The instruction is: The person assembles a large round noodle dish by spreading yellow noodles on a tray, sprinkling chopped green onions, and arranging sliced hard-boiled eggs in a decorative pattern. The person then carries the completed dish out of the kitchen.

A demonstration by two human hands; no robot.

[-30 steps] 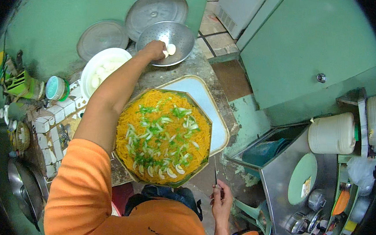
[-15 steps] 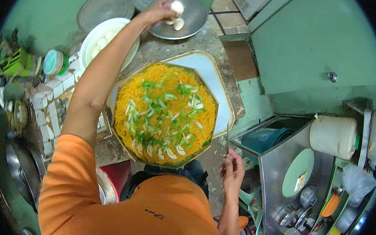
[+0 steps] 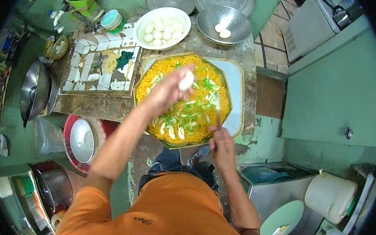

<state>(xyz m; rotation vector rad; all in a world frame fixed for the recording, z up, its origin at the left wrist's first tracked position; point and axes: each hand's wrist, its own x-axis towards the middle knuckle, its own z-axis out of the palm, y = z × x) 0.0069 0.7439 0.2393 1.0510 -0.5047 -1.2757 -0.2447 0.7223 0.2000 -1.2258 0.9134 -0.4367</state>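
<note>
My left hand holds a peeled boiled egg above a large octagonal tray of yellow noodles. Gripped by its handle, a knife points away from my right hand at the tray's right edge, its blade over the noodles. Chopped green and white vegetables are scattered on top. Along the near edge lie several egg slices. Behind the tray, a metal colander contains two pale eggs. My left hand and forearm hide part of the noodles.
A white basin with several peeled eggs in water stands at the back, left of the colander. Under the noodles lies a light-blue board on the worn counter. Broken-tiled countertop extends left; a metal-topped cabinet is at right.
My left hand has come back from the colander with an egg, now over the noodles. My right hand has brought the knife over the tray's right side. The view has shifted.
</note>
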